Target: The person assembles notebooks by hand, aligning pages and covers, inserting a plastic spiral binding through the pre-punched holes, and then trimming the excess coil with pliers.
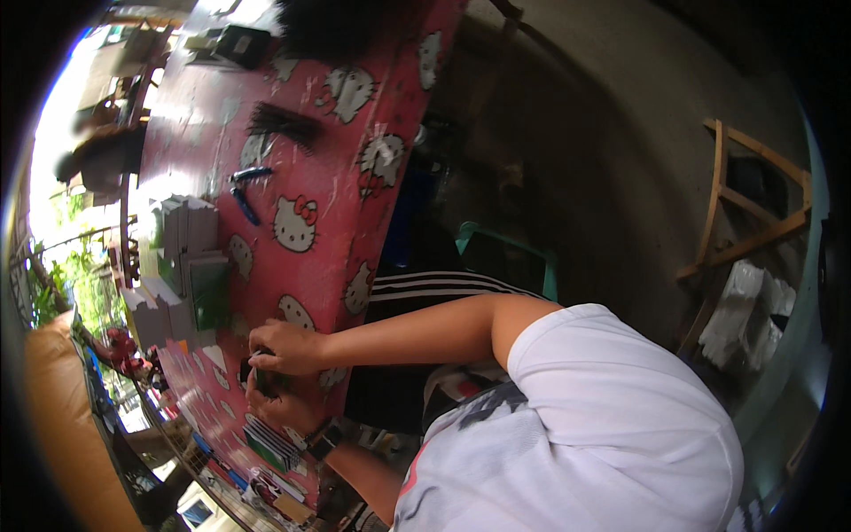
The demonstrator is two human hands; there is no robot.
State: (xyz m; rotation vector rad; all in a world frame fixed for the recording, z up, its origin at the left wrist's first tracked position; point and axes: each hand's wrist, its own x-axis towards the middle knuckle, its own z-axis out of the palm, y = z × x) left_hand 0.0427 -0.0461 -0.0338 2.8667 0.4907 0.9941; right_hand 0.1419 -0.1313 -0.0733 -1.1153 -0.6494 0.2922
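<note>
My right hand (291, 347) is closed over a small dark, partly greenish thing (264, 379) at the edge of the pink table. Just below it in the head view, my left hand (285, 413), with a dark watch on its wrist, curls around the same thing from the other side. Fingers hide most of it, so its kind does not show. Stacks of pale paper pads (188, 232) and a green-topped stack (211, 293) stand beyond my right hand. Beside my left wrist are several thin booklets (270, 443) in a row.
A cartoon-cat cover lies over the table (337, 177). On it are a blue-handled hand tool (245, 206), a bundle of dark thin strands (285, 126), a larger black bundle (326, 27) and a black box (242, 46). A teal plastic chair (548, 270) and a wooden frame (720, 191) stand right.
</note>
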